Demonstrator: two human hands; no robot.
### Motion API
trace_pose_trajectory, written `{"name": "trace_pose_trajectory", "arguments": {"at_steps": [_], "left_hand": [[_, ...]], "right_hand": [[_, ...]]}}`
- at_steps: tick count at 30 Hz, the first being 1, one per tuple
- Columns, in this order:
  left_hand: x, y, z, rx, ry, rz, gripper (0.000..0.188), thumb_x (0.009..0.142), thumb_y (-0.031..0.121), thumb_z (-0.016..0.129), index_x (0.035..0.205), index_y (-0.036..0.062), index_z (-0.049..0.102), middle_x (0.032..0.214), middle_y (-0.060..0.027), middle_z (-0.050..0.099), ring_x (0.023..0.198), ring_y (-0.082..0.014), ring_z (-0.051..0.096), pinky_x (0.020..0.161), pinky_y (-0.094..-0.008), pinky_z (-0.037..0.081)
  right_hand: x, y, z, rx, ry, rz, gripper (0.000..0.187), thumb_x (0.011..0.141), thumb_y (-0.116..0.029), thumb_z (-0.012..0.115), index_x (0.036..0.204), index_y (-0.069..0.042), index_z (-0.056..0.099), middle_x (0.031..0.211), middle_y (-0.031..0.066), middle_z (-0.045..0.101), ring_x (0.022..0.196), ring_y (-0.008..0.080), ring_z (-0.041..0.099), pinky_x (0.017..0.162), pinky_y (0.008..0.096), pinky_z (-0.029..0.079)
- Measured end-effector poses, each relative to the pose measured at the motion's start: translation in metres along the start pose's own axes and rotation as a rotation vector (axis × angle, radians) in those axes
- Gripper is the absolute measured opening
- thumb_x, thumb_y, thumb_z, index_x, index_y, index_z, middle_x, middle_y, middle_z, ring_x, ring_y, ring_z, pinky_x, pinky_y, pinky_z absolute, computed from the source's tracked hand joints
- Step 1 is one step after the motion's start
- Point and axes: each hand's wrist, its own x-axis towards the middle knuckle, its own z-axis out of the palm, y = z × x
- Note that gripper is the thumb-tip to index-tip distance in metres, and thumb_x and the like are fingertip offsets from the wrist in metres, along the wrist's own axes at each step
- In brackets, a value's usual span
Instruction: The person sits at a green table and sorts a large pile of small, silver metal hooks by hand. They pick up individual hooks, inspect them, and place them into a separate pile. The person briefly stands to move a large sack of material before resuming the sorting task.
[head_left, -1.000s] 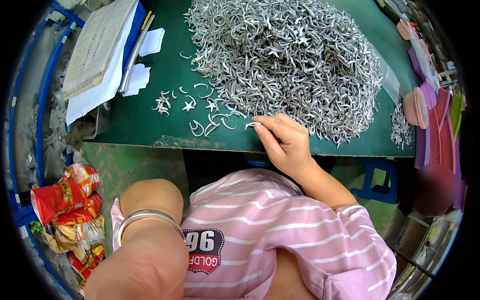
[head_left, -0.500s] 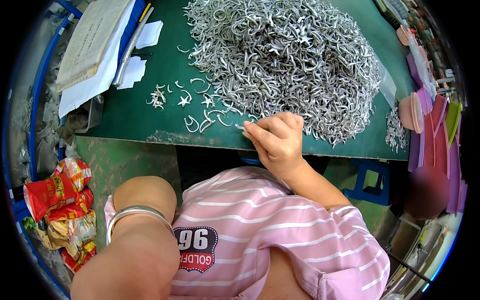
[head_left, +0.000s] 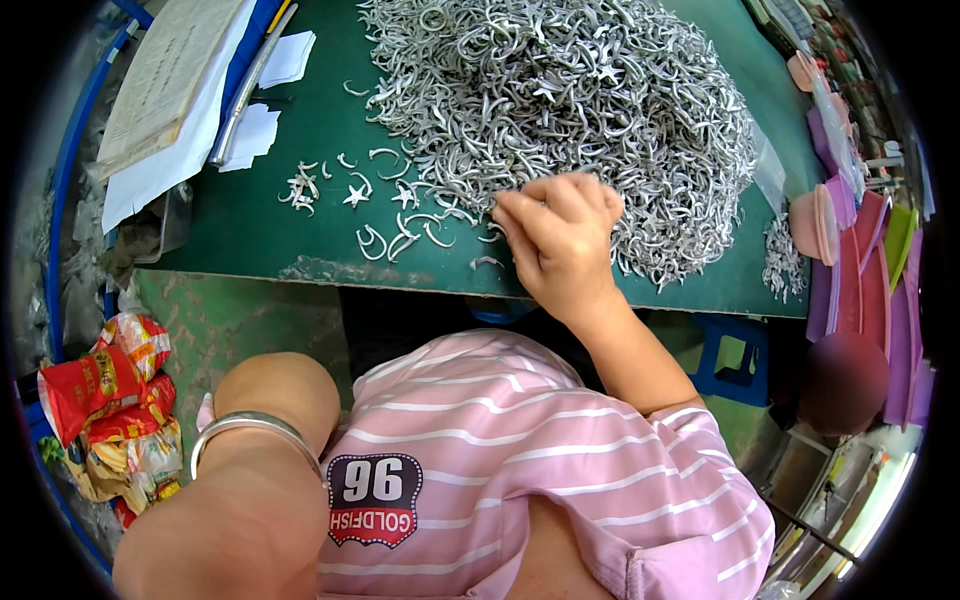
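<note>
1. The right hand [head_left: 560, 235] is over the near side of the counter [head_left: 335, 125], back of the hand up, with its thumb and forefinger drawn close together at the lower left edge of a big heap of silver pieces [head_left: 560, 110]. I cannot tell whether a piece sits between the fingertips.
2. The left arm [head_left: 285, 385] is bent up close to the camera, a silver bangle [head_left: 257, 421] around it; the left hand is out of view, so I cannot tell how it stands.
3. The heap covers the middle of the green counter, mostly curved pieces with a few stars among them.
4. One curved piece [head_left: 486, 262] lies apart near the counter's front edge, just left of the right wrist.
5. Left of the heap are more loose curves, a star [head_left: 356, 196] and a small cluster [head_left: 300, 188] farther left.
6. At the right end is another little pile [head_left: 783, 258], beside a pink tub [head_left: 813, 225]; a clear plastic sheet [head_left: 768, 165] lies along the heap's right side.
7. Stacked papers [head_left: 165, 85], a metal tube [head_left: 243, 105] and white paper slips [head_left: 287, 58] are at upper left.
8. Below the counter, a blue stool [head_left: 709, 368] is at right, and red packets [head_left: 85, 385] are at left.
</note>
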Motion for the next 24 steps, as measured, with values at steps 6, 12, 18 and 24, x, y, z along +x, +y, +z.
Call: {"name": "trace_pose_trajectory", "arguments": {"at_steps": [6,12,18,24], "left_hand": [[-0.014,0.022,-0.04,-0.004,0.004,0.175,0.008,0.08,0.023,0.066,0.085,0.0181,0.068,0.079,0.009,0.06,0.074,-0.0049,0.056,0.073,-0.0222,0.041],[-0.05,-0.028,-0.021,0.258,0.169,-0.221,0.016,0.08,0.026,0.071,0.081,0.012,0.064,0.078,-0.0011,0.06,0.062,-0.0145,0.051,0.054,-0.0288,0.036],[-0.112,-0.066,-0.032,0.862,-0.107,-0.881,0.012,0.076,-0.004,0.065,0.087,0.0018,0.064,0.076,-0.006,0.058,0.06,-0.012,0.051,0.052,-0.0227,0.039],[-0.139,-0.084,-0.037,1.126,-0.431,-0.88,0.018,0.073,0.0,0.069,0.091,0.0026,0.065,0.088,-0.0094,0.062,0.07,-0.0185,0.054,0.064,-0.0274,0.046]], "right_hand": [[0.021,0.01,0.005,-0.14,-0.014,0.061,0.009,0.072,-0.014,0.071,0.076,-0.013,0.064,0.085,-0.0006,0.056,0.085,0.0209,0.052,0.077,0.0386,0.031],[0.02,0.013,0.009,-0.127,0.026,0.067,0.009,0.071,-0.015,0.071,0.072,-0.013,0.063,0.084,-0.0009,0.056,0.085,0.0205,0.052,0.077,0.0386,0.03],[0.025,0.012,0.007,-0.156,0.036,0.045,0.009,0.07,-0.013,0.07,0.071,-0.013,0.062,0.083,-0.0013,0.057,0.084,0.02,0.053,0.077,0.0384,0.031],[0.029,0.016,0.009,-0.15,0.07,0.046,0.009,0.072,-0.011,0.07,0.076,-0.013,0.061,0.082,-0.0011,0.058,0.085,0.0202,0.054,0.078,0.0374,0.031]]}}
